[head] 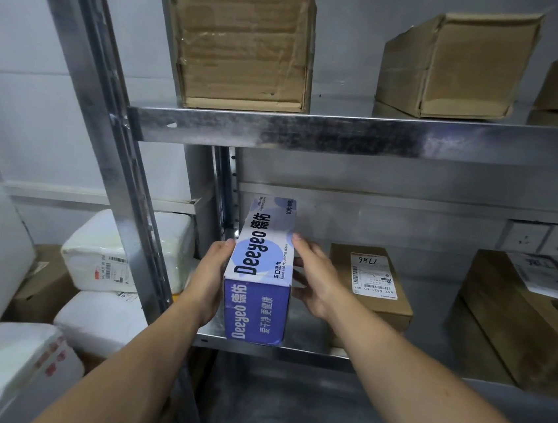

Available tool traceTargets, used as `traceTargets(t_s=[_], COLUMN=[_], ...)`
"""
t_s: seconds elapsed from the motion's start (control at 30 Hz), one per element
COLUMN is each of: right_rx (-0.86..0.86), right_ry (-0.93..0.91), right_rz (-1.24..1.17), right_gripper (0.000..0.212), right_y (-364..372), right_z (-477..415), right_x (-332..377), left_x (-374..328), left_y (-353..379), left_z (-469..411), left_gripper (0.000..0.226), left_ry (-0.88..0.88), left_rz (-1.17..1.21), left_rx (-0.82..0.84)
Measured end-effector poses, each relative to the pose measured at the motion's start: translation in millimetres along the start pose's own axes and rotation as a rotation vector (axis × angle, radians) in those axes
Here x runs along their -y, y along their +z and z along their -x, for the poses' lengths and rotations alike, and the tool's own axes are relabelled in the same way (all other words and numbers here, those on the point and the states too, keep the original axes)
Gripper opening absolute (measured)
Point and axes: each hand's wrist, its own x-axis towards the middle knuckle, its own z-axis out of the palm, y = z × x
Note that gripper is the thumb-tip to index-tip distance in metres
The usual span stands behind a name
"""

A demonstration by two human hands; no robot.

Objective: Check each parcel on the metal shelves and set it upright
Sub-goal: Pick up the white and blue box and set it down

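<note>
Landmark: long blue-and-white printed cardboard wipes carton [258, 278], at the front left of the lower galvanised metal shelf [307, 352], its bottom edge on the lip

- Far left of carton, outside the grey steel upright post [112, 145]: white plastic-wrapped foam parcels [122, 250], stacked, not on this rack
- Left hand [211, 273] clasps the carton's left side, thumb over the top edge
- Right hand [315, 280] presses the carton's right side, fingers spread and nearly straight
- Carton print runs sideways; I judge it mid-check, not yet stood on end
- Just right of carton: small flat brown cardboard box with white label [371, 283], lying down
- Further right: larger brown labelled cardboard box [528, 320], also lying down
- Above carton: tall creased brown cardboard box [244, 39] on end, probably done; right of it a dented brown cardboard box [455, 64] sits askew

Most parcels appear left to do
</note>
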Motion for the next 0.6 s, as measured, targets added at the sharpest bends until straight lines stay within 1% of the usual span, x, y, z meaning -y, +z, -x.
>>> traceTargets(t_s=[0.1, 0.2, 0.27, 0.33, 0.37, 0.47, 0.53, 0.6], right_rx=[-0.014, -0.063, -0.07, -0.087, -0.099, -0.124, -0.133, -0.118], right_ry=[0.029, 0.068, 0.099, 0.124, 0.145, 0.211, 0.212, 0.187], right_rz=[-0.065, -0.122, -0.186, -0.224, -0.233, -0.206, -0.156, -0.075], right_gripper=[0.032, 0.032, 0.027, 0.027, 0.029, 0.035, 0.033, 0.029], right_y=[2, 1, -1, -4, -5, -6, -6, -6], right_z=[-1, -3, -4, -6, -7, -7, -6, -4], right_x=[-2, -6, -9, -12, -15, -21, -23, -25], left_x=[-2, 3, 4, 3, 2, 3, 6, 7], left_y=[-1, -7, -9, -11, -10, -13, -18, -21], left_z=[1, -6, -6, -4, -2, 0, -3, -6], left_gripper=[0.035, 0.037, 0.031, 0.028, 0.031, 0.05, 0.052, 0.045], left_ry=[-0.07, -0.036, -0.031, -0.097, -0.152, -0.244, -0.244, -0.238], left_rz=[0.043, 0.035, 0.076, 0.08, 0.071, -0.01, -0.052, -0.064], left_rx=[-0.016, -0.062, -0.109, -0.115, -0.112, -0.081, -0.092, -0.104])
